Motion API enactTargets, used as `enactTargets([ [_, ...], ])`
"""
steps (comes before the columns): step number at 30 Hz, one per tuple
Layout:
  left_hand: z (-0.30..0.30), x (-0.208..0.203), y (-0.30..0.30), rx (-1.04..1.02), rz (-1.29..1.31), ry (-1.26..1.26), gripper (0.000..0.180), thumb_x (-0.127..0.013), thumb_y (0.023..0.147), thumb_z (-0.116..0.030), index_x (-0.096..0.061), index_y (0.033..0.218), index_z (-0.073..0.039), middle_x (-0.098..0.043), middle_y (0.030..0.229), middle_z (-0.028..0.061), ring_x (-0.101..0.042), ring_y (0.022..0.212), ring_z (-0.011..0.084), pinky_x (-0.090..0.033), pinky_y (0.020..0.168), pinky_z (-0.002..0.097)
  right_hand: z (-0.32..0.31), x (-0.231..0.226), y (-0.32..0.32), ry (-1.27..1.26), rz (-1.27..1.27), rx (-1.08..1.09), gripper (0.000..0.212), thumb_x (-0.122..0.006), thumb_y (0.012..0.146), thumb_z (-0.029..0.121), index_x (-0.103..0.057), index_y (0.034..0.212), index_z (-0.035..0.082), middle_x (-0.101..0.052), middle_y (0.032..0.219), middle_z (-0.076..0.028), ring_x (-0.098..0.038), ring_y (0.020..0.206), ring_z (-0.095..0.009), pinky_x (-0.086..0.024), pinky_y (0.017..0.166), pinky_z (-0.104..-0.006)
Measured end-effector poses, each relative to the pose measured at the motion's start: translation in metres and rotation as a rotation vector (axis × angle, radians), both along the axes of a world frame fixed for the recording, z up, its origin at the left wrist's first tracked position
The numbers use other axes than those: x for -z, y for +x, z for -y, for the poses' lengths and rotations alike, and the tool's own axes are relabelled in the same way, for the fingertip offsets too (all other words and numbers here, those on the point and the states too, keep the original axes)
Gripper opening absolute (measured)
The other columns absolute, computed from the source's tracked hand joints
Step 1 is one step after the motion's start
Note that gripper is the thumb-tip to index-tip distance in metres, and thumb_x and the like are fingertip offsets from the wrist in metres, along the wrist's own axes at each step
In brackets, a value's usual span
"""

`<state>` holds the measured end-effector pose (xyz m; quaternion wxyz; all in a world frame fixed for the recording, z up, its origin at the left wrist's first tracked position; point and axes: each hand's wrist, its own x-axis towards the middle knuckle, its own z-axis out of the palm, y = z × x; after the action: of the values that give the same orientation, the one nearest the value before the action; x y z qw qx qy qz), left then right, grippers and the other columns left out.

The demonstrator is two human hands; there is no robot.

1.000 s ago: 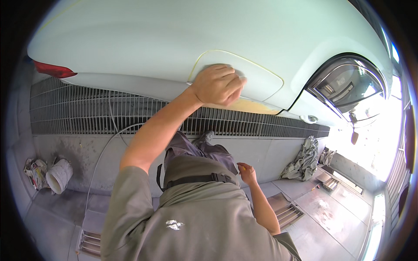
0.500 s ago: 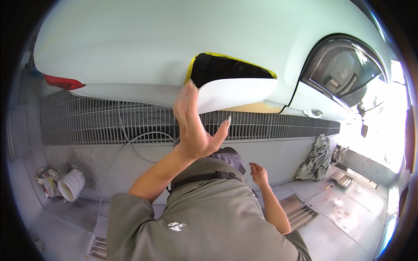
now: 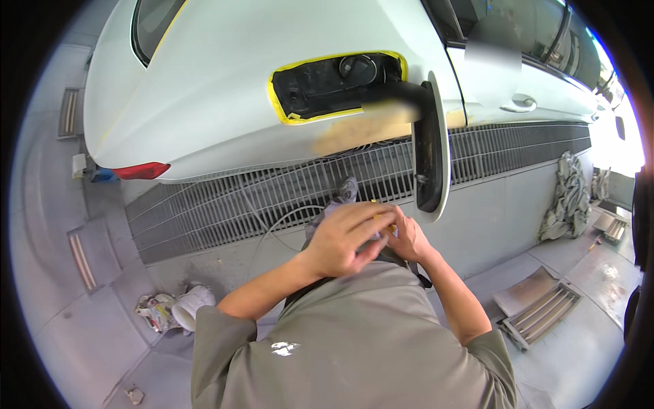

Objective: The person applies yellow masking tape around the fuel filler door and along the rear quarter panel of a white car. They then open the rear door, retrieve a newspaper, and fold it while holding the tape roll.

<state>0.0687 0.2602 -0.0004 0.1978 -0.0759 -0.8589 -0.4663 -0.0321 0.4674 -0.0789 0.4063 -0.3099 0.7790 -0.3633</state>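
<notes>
My left hand point(image 3: 346, 240) and my right hand point(image 3: 409, 237) meet in front of my waist, fingers bent and closed together. Between their fingertips shows a small bit of yellow tape point(image 3: 391, 228), mostly covered by the fingers. Just beyond the right hand, a car's fuel flap point(image 3: 443, 150) stands swung out, its black inner side towards the left. Behind it lies the fuel filler recess point(image 3: 317, 92), black inside, with a round cap point(image 3: 357, 68). Yellow masking tape point(image 3: 278, 102) lines the recess's edge. Below it the pale green-white body panel has a tan patch point(image 3: 347, 133).
A floor grating point(image 3: 204, 218) runs along the car, with a thin hose point(image 3: 262, 238) over it. At the lower left stand a white bucket point(image 3: 187, 310) and crumpled paper point(image 3: 155, 310). Grey sheeting point(image 3: 567, 198) is heaped at the right, near a floor grille point(image 3: 545, 313).
The fuel flap has swung from nearly covering the recess to standing wide out. My left hand has left it and come down to my right hand, which has risen. The view has shifted.
</notes>
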Motion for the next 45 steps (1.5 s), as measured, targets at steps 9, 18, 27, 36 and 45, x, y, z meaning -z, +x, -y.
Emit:
enactTargets([
  [9,0.079,-0.044,0.011,-0.113,0.519,0.058,0.03,-0.075,0.091,-0.006,-0.071,0.119,0.001,-0.07,0.114,0.0144,-0.069,0.09,0.0233,-0.055,0.082,0.0341,0.058,-0.056,0.052,-0.715,-0.154,0.186,0.029,-0.076,0.086,0.003,-0.054,0.105,0.004,-0.068,0.104,-0.02,-0.067,0.102,-0.044,-0.051,0.105,-0.0535],
  [18,0.163,-0.075,-0.056,0.411,0.675,-0.018,0.012,-0.076,0.095,-0.01,-0.073,0.1,0.0,-0.073,0.092,0.0066,-0.066,0.079,0.0147,-0.054,0.074,0.0308,0.141,-0.07,0.071,-0.747,-0.376,0.367,0.027,-0.074,0.087,0.002,-0.053,0.104,0.005,-0.069,0.094,-0.015,-0.069,0.097,-0.038,-0.043,0.115,-0.0593],
  [27,0.231,-0.128,-0.19,0.695,-0.012,-1.017,0.01,-0.086,0.08,-0.009,-0.079,0.086,-0.006,-0.073,0.091,0.005,-0.065,0.084,0.0222,-0.053,0.076,0.0342,0.313,-0.048,0.066,-0.598,-0.449,1.11,0.048,-0.062,0.096,0.003,-0.064,0.143,0.014,-0.065,0.076,-0.003,-0.061,0.066,-0.022,-0.046,0.088,-0.0414],
  [36,0.175,-0.124,-0.245,1.273,-0.061,-1.742,0.015,-0.081,0.081,-0.019,-0.08,0.091,-0.009,-0.071,0.1,0.0019,-0.061,0.102,0.023,-0.047,0.092,0.0392,0.361,-0.038,0.023,-0.332,-0.602,1.138,0.044,-0.056,0.096,0.017,-0.067,0.139,0.014,-0.058,0.056,-0.002,-0.056,0.053,-0.025,-0.038,0.093,-0.0398],
  [45,0.138,-0.116,-0.261,1.392,0.023,-1.846,0.01,-0.078,0.08,-0.022,-0.08,0.077,-0.012,-0.072,0.087,-0.0012,-0.062,0.099,0.0223,-0.046,0.092,0.0384,0.353,-0.053,0.006,-0.305,-0.448,1.004,0.05,-0.054,0.09,0.012,-0.065,0.138,0.003,-0.07,0.064,-0.008,-0.065,0.057,-0.026,-0.037,0.094,-0.0359],
])
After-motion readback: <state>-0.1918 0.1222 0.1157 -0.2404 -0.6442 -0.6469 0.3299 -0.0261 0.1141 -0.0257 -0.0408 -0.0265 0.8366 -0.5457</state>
